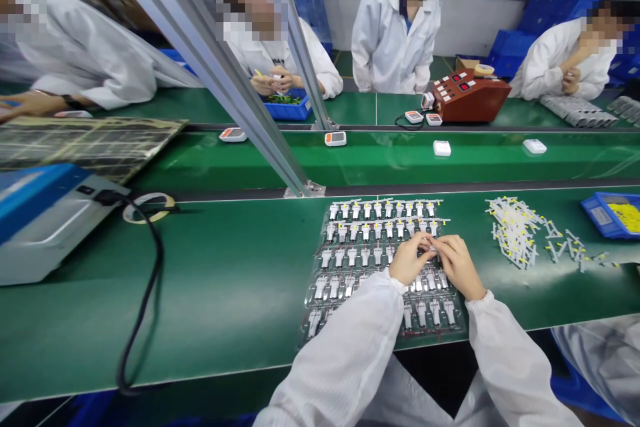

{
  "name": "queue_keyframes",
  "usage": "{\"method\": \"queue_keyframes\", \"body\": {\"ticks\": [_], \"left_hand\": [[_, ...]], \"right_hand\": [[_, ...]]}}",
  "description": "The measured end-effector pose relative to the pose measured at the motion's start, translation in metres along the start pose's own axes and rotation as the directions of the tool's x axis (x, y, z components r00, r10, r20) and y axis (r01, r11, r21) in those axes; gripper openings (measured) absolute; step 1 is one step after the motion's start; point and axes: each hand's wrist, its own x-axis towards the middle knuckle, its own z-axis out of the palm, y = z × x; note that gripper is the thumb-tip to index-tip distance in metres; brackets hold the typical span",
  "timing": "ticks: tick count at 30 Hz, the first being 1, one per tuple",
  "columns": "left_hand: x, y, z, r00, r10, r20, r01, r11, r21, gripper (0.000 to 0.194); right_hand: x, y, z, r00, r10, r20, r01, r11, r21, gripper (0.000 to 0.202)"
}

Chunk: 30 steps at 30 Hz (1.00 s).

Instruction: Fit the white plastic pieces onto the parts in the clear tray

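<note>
A clear plastic tray (309,310) holds rows of small white parts with thin red wires. Over its right side, my left hand (411,259) and my right hand (459,265) meet at the fingertips. Both hands are pinched together around something small and pale that the fingers mostly hide. White strips with yellow bits lie across the two back rows of the tray. To the right of my hands sits a loose pile of white and yellow pieces (515,230) on the green table (225,293).
A blue bin (600,217) of yellow pieces stands at the right. At left are a blue-and-grey machine (60,227), its black cable and a tape roll (133,210). A metal post (215,67) rises behind the table. White devices lie on the green belt (380,163); several people sit or stand beyond.
</note>
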Motion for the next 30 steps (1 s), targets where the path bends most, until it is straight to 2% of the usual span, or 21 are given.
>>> {"method": "queue_keyframes", "body": {"ticks": [3, 8, 13, 18, 21, 25, 30], "left_hand": [[-0.001, 0.003, -0.004, 0.996, 0.081, 0.046, -0.088, 0.983, 0.161, 0.036], [-0.004, 0.013, -0.018, 0.990, 0.106, 0.090, -0.134, 0.908, 0.397, 0.044], [-0.009, 0.026, -0.037, 0.986, 0.158, 0.062, -0.166, 0.820, 0.548, 0.032], [-0.016, 0.025, -0.044, 0.989, 0.116, 0.091, -0.146, 0.706, 0.693, 0.020], [-0.018, 0.022, -0.043, 0.988, 0.102, 0.112, -0.152, 0.662, 0.734, 0.019], [-0.021, 0.022, -0.040, 0.988, 0.107, 0.110, -0.152, 0.607, 0.780, 0.019], [-0.025, 0.024, -0.036, 0.988, 0.123, 0.094, -0.147, 0.548, 0.823, 0.023]], "right_hand": [[0.000, -0.001, 0.000, 0.998, 0.037, -0.052, -0.035, 0.999, 0.040, 0.025], [0.005, -0.003, -0.002, 1.000, 0.021, -0.002, -0.021, 0.999, 0.041, 0.018], [0.010, -0.007, -0.005, 0.999, -0.026, 0.036, 0.027, 0.999, -0.022, 0.020], [0.014, -0.010, -0.004, 0.996, -0.068, 0.057, 0.072, 0.994, -0.084, 0.022], [0.014, -0.009, -0.005, 0.998, -0.063, 0.018, 0.064, 0.992, -0.111, 0.021], [0.007, -0.004, -0.011, 0.996, 0.003, -0.087, -0.013, 0.993, -0.115, 0.021], [-0.009, 0.007, -0.014, 0.972, 0.100, -0.214, -0.116, 0.991, -0.063, 0.017]]}}
